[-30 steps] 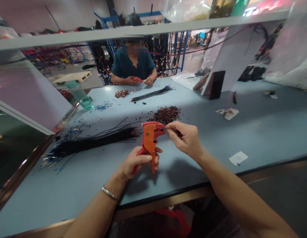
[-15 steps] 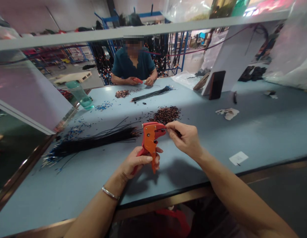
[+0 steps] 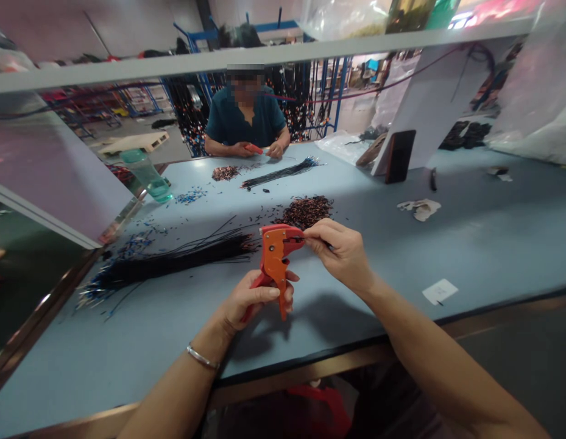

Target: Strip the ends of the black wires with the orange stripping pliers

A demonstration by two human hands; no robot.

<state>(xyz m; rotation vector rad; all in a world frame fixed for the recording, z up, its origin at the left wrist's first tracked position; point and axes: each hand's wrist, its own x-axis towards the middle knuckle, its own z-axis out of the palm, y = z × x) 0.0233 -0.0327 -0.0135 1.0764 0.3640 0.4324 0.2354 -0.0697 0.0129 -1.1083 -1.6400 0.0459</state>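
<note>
Closed the small gap at mid-frame between the right hand [image 3: 343,255] and the head of the orange wire stripper [image 3: 276,256]. Brought the fingertips [image 3: 310,238] right against the jaw, covering the short stretch of thin wire seen there a second ago. Lifted the knuckles slightly and nudged them left. Raised the tool's head a hair, toward the upper left.

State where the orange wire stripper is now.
The wire stripper is mid head view, in the left hand above the table, nose at the right hand.
</note>
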